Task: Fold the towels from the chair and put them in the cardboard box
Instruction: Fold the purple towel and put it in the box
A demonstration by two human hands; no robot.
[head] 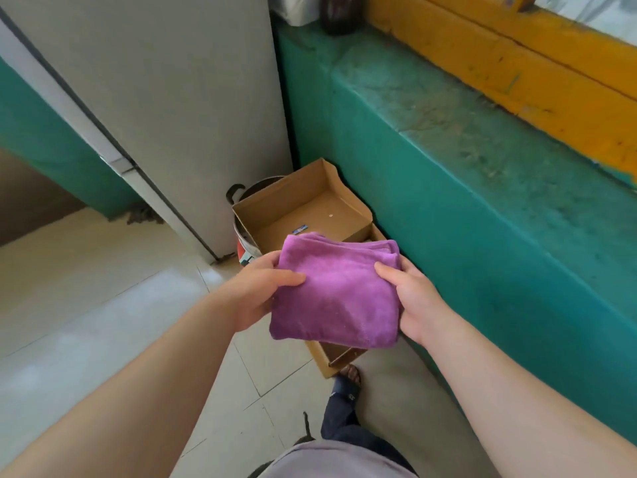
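Note:
A folded purple towel [336, 293] is held flat between both hands, above the near part of an open cardboard box [282, 198] that stands on the floor. My left hand [262, 288] grips the towel's left edge with the thumb on top. My right hand [412, 298] grips its right edge the same way. The far part of the box shows a bare bottom with a small blue label. The towel hides the box's near part, and the chair is out of view.
The box sits against a green wall ledge [465, 188] on the right, with a yellow window frame [517, 56] above. A white cabinet or fridge [155, 108] stands at the left, a metal pot [246, 201] behind the box. My sandalled foot [348, 381] is by the box's near corner.

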